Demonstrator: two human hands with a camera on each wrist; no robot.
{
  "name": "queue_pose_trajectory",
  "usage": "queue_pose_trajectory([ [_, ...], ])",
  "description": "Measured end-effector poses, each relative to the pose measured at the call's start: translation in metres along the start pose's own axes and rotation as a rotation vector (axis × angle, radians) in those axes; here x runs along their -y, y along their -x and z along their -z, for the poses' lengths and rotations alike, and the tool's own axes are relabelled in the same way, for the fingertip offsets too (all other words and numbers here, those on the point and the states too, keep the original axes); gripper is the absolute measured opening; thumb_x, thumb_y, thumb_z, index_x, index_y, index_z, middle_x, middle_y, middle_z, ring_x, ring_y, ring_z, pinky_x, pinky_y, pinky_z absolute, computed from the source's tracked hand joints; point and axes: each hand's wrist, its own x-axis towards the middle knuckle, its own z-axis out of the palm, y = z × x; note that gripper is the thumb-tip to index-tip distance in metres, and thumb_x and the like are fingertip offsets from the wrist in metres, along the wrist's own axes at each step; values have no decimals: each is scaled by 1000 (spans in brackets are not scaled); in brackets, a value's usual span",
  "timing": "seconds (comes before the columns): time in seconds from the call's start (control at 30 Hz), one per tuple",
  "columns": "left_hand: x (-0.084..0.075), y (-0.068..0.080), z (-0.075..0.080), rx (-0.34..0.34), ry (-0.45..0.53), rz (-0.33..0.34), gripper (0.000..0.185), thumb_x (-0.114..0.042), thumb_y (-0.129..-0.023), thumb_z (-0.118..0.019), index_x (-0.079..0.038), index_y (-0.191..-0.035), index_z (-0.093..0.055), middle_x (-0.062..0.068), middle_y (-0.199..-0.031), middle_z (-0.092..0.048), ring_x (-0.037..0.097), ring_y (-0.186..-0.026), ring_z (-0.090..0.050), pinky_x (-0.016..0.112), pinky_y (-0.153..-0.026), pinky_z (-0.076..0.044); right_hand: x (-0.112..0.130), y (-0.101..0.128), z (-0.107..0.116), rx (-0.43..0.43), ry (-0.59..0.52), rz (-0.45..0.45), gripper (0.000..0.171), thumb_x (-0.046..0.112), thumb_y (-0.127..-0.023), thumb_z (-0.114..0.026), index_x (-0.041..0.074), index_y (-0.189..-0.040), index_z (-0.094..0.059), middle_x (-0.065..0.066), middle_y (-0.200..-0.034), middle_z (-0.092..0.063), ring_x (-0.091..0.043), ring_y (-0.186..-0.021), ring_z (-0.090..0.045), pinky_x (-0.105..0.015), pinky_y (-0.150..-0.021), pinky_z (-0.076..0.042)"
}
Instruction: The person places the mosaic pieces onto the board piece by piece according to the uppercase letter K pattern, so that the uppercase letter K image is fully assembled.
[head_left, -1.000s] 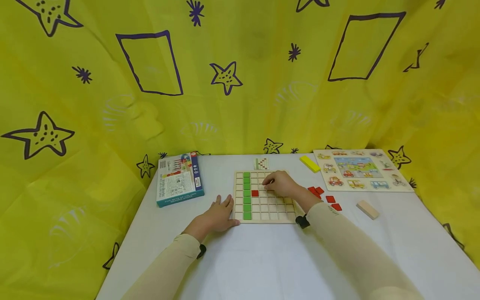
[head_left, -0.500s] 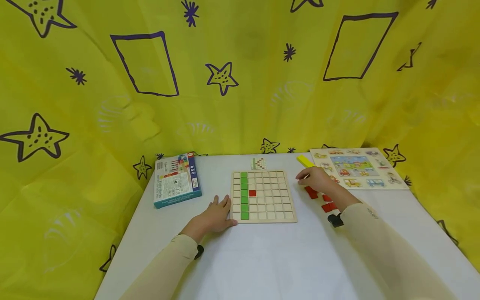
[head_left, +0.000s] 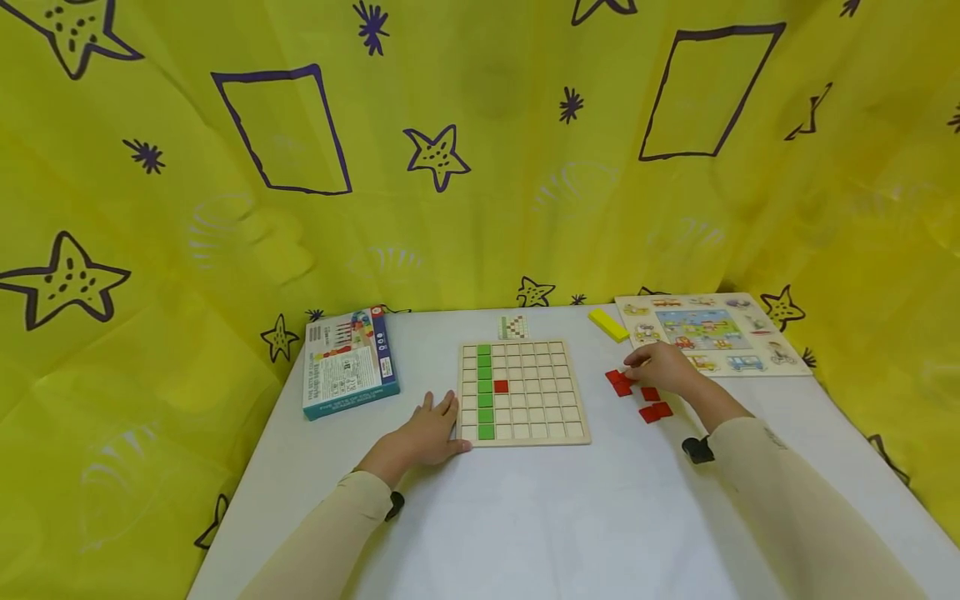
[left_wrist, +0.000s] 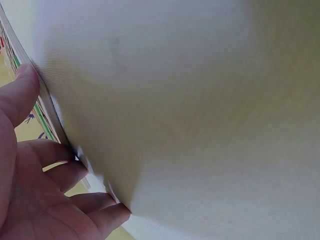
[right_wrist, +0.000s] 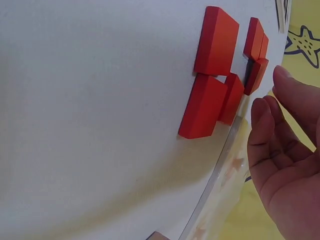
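1. The left hand (head_left: 423, 435) is lying flat on the white table (head_left: 525, 517), its fingers (left_wrist: 60, 175) relaxed and spread, grasping nothing; the fingertips are touching the left edge of the wooden grid board (head_left: 522, 392).
2. Just beyond those fingertips, a column of green tiles (head_left: 485, 390) is filling the board's second column, and a single red tile (head_left: 501, 386) is sitting in the cell just right of that column.
3. The right hand (head_left: 662, 368) is hovering over a loose cluster of red tiles (head_left: 637, 393) lying on the table to the right of the board, well apart from the left hand.
4. In the right wrist view, its fingers (right_wrist: 265, 130) are extended and released, holding nothing; the nearest red tiles are lying just beside the fingertips, and whether they are touching cannot be told.
5. Past the right hand's knuckles, a vehicle puzzle board (head_left: 708, 333) is lying on the table, with a yellow block (head_left: 608, 324) just to its left.
6. Beyond the left hand's fingers, a game box (head_left: 348, 361) is resting near the table's left edge, and a small pattern card (head_left: 513, 327) is lying behind the board.
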Motion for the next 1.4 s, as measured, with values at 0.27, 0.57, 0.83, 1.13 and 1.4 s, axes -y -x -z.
queue_pose_trajectory([
  [0.27, 1, 0, 0, -4, 4, -8, 91, -54, -96, -61, -2, -159, -23, 12, -167, -16, 47, -150, -9, 56, -118, -21, -5, -4, -2, 48, 56, -1, 37, 18, -94, -72, -4, -124, -67, -21, -122, -67, -30, -103, -59, -43, -89, -51],
  [0.57, 1, 1, 1, -5, 7, -5, 91, -54, -96, -61, -3, -159, -22, 11, -167, -16, 46, -151, -8, 55, -119, -20, -5, -6, -2, 57, 93, 14, 29, 18, -93, -74, -1, -115, -70, -14, -109, -68, -28, -93, -57, -40, -84, -51],
  [0.83, 1, 1, 1, -2, 0, -5, 91, -54, -96, -61, -3, -160, -22, 11, -167, -16, 46, -150, -8, 55, -119, -20, 3, -5, -3, 52, -28, -22, 19, 12, -94, -73, -1, -108, -69, -11, -97, -67, -23, -85, -61, -30, -75, -55],
  [1.13, 2, 1, 1, -2, -5, 0, 91, -55, -96, -61, -4, -160, -22, 11, -167, -15, 45, -151, -7, 55, -119, -20, 23, -10, -2, -37, -40, 24, 17, 10, -95, -72, -3, -105, -71, -12, -94, -70, -23, -80, -64, -33, -73, -57],
  [1.4, 1, 0, 1, 5, 13, 11, 92, -55, -95, -61, -5, -160, -21, 9, -168, -14, 44, -151, -6, 55, -119, -20, 46, -27, -19, -65, -73, 79, 16, 14, -94, -73, 0, -102, -73, -10, -94, -70, -23, -81, -63, -32, -71, -56],
])
